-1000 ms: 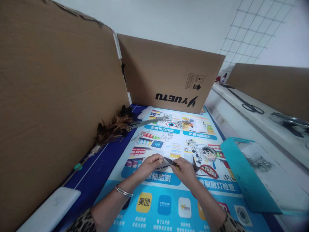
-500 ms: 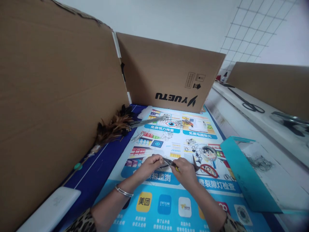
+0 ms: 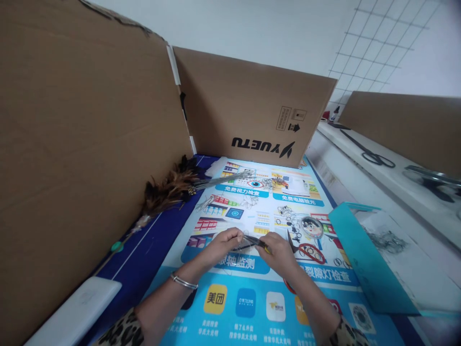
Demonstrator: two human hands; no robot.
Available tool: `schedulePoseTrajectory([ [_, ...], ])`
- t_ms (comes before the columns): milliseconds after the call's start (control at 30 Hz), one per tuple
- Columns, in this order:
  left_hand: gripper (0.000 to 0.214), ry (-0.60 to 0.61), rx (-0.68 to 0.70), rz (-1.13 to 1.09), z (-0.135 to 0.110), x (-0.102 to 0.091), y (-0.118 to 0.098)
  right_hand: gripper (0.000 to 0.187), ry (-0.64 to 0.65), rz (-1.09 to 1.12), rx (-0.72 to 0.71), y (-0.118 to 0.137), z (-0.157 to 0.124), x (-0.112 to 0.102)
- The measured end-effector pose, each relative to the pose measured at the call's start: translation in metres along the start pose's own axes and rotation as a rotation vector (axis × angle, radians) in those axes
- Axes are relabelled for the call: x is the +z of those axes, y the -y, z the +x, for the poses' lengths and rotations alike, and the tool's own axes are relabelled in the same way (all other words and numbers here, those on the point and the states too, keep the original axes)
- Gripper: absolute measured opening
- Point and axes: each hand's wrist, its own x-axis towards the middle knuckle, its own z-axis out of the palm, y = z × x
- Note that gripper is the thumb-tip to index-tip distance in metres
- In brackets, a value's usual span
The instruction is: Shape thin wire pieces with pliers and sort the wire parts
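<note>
Cardboard panels [image 3: 252, 105] are walling off the left and far edges of the tabletop [image 3: 144, 257]; a printed poster [image 3: 259, 278] is covering most of it. Head view, only one: left hand [image 3: 230, 240] is pinching a thin wire [image 3: 238, 262] between thumb and fingers; right hand [image 3: 277, 250] is gripping pliers [image 3: 255, 241], nose pointing left, tips meeting the left fingertips. Can't make out whether the jaws are biting the wire. Reading the step as pliers working the wire at the pinch; bending or cutting, not clear. Next move, I'd judge, is calling for a firm left pinch and tips square on the wire. Wire is hanging over the tabletop, midway between left and right edges. It's looking silvery, fine, probably springy, curling in loose loops below the left hand; outline is blurring into the print. Around it: wire bundle [image 3: 223, 181] and feathers [image 3: 167, 190] are lying toward the far left corner; rings [image 3: 296, 233], tin [image 3: 311, 228] and scissors [image 3: 312, 252] are lying toward the right edge. Teal box [image 3: 370, 262] is sitting at that edge, holding a wire tangle [image 3: 387, 241].
</note>
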Motion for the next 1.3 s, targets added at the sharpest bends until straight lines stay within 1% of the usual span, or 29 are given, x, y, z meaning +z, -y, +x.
schedulePoseTrajectory([
  [100,0.021,0.032,0.001,-0.034,0.001,-0.004,0.000,0.014,-0.012,0.038,-0.059,-0.004,0.000,-0.004],
  [167,0.022,0.046,0.001,-0.068,0.001,-0.007,0.000,0.016,-0.049,0.090,-0.104,-0.008,0.000,-0.006],
  [267,0.024,0.099,-0.013,-0.093,0.000,-0.008,-0.003,0.017,-0.118,0.124,-0.099,-0.012,0.001,-0.008],
  [333,0.025,0.158,-0.008,-0.087,-0.002,-0.008,-0.007,0.015,-0.092,0.093,-0.074,-0.013,0.001,-0.008],
  [400,0.026,0.207,0.000,-0.089,-0.003,-0.007,-0.010,0.013,-0.022,0.062,-0.073,-0.012,0.000,-0.007],
  [467,0.027,0.230,-0.006,-0.096,-0.004,-0.007,-0.011,0.013,0.031,0.050,-0.088,-0.010,0.000,-0.006],
  [767,0.027,0.224,-0.072,-0.089,-0.002,-0.008,-0.002,0.017,0.071,0.032,-0.136,-0.009,-0.001,-0.007],
  [967,0.025,0.219,-0.088,-0.062,-0.004,-0.009,-0.001,0.016,0.075,0.035,-0.155,-0.011,-0.002,-0.004],
  [1100,0.027,0.249,-0.104,-0.079,-0.004,-0.009,-0.002,0.017,0.079,0.052,-0.167,-0.011,-0.003,0.000],
  [1300,0.026,0.237,-0.140,-0.136,-0.004,-0.007,0.000,0.018,0.071,0.049,-0.174,-0.011,-0.003,0.001],
])
